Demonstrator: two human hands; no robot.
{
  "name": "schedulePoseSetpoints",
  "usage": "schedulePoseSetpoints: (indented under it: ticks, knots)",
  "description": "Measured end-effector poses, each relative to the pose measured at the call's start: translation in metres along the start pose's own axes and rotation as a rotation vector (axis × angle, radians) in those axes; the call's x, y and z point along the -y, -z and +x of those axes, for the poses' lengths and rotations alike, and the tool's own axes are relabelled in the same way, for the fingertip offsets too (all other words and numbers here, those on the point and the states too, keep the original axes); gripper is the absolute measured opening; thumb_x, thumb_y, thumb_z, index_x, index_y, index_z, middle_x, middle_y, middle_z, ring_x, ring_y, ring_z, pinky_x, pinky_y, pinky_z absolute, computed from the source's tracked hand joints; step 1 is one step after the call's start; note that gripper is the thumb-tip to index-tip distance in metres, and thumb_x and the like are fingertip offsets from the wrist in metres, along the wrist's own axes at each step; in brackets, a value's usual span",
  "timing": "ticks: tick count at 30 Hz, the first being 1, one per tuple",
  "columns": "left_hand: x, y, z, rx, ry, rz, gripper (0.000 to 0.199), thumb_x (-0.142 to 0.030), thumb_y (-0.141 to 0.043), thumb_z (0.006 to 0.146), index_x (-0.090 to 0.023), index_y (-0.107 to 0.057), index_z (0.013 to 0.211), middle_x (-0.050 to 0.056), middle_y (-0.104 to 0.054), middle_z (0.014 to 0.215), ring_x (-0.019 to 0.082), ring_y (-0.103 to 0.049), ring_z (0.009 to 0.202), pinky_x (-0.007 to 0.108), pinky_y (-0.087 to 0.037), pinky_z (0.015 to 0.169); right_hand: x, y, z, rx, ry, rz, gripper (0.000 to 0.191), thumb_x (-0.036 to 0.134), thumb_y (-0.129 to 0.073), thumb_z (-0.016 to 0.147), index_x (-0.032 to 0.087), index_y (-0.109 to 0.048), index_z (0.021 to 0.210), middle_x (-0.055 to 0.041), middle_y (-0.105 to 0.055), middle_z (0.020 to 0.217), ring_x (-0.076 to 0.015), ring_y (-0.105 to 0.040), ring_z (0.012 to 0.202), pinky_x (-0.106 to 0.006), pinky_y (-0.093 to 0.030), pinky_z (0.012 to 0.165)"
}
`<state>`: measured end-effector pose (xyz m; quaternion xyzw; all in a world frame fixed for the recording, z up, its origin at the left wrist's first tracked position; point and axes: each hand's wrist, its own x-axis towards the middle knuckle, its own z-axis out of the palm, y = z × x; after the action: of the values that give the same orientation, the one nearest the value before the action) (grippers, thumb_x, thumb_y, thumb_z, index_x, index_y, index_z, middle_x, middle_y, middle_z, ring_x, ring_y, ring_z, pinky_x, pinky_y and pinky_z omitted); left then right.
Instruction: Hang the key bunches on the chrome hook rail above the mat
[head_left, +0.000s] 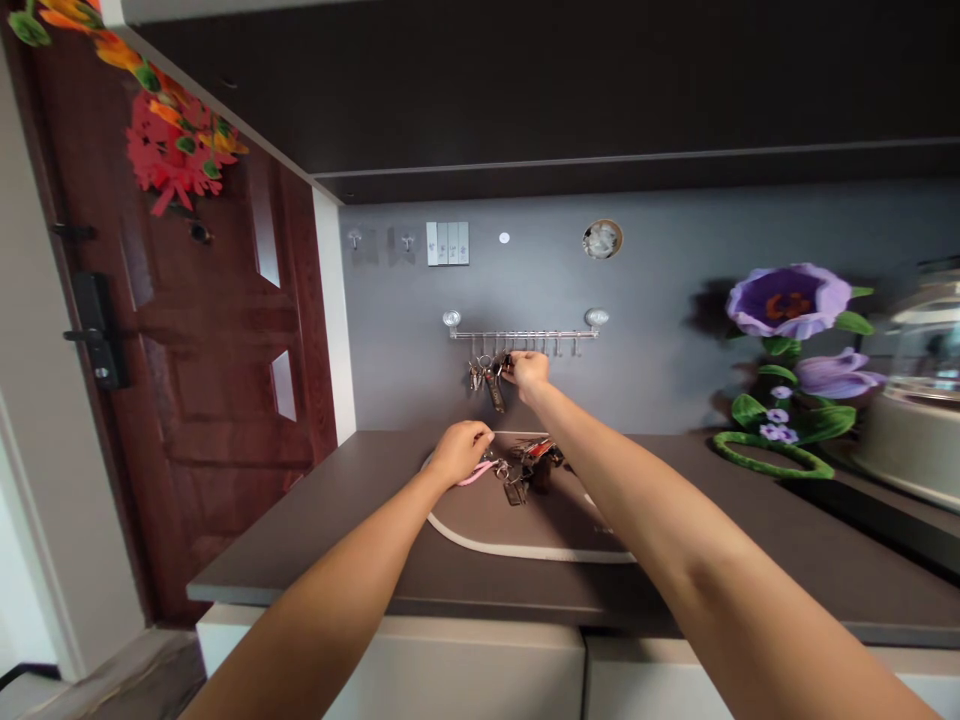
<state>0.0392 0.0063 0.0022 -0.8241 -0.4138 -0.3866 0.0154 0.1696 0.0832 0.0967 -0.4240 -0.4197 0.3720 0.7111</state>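
On the grey wall a metal hook rail (525,335) carries several bunches of keys (478,374) at its left half. My right hand (527,372) reaches up to it, fingers pinched around keys (504,365) just under the hooks. A dark tag (495,392) hangs beside those fingertips. Lower down, my left hand (461,450) is closed above the left part of a brown mat (480,525). A pink strap (476,473) shows right below its fingers; what they pinch is hidden. Another pile of keys (534,460) lies on the mat to the right of that hand.
Purple fabric flowers (787,300) and a clear-topped appliance (926,400) stand on the counter (300,520) at right. A dark shelf (562,90) overhangs the counter. Wall switches (448,244) sit above the rail. A red-brown door (217,400) is at left.
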Motion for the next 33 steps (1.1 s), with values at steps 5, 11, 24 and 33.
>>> schedulePoseSetpoints:
  ticks: [5, 11, 24, 33]
  knots:
    - [0.001, 0.000, 0.000, -0.002, -0.001, 0.006, 0.026, -0.025, -0.039, 0.082, -0.017, -0.062, 0.073, 0.003, -0.063, 0.073, 0.013, -0.053, 0.069, 0.023, -0.035, 0.063, -0.002, 0.003, -0.004, 0.026, -0.015, 0.002, 0.009, 0.009, -0.047, 0.074, 0.013, -0.052, 0.068, 0.0016, -0.053, 0.056, -0.0053, -0.052, 0.047, -0.018, -0.050, 0.047]
    - [0.005, 0.000, 0.001, -0.009, 0.009, 0.017, 0.025, -0.025, -0.040, 0.081, -0.017, -0.062, 0.073, 0.003, -0.062, 0.072, 0.013, -0.053, 0.069, 0.023, -0.036, 0.063, -0.009, 0.008, -0.007, 0.052, -0.001, -0.043, 0.011, 0.010, -0.046, 0.076, 0.014, -0.052, 0.067, 0.0020, -0.052, 0.056, -0.0049, -0.051, 0.049, -0.017, -0.049, 0.046]
    - [0.005, 0.003, 0.001, -0.003, 0.051, 0.001, 0.025, -0.024, -0.040, 0.081, -0.017, -0.063, 0.074, 0.002, -0.063, 0.073, 0.014, -0.053, 0.069, 0.024, -0.037, 0.064, -0.011, 0.015, -0.007, 0.059, 0.038, -0.123, 0.013, 0.011, -0.045, 0.076, 0.015, -0.051, 0.065, 0.0038, -0.049, 0.055, -0.0048, -0.047, 0.047, -0.021, -0.048, 0.053]
    - [0.008, 0.003, 0.001, 0.017, 0.029, -0.022, 0.022, -0.022, -0.043, 0.080, -0.016, -0.064, 0.077, 0.003, -0.064, 0.076, 0.014, -0.054, 0.072, 0.023, -0.038, 0.068, -0.009, 0.027, -0.018, 0.168, -0.019, -0.102, 0.013, 0.007, -0.041, 0.077, 0.015, -0.048, 0.069, 0.0015, -0.053, 0.062, -0.0057, -0.053, 0.053, -0.019, -0.046, 0.054]
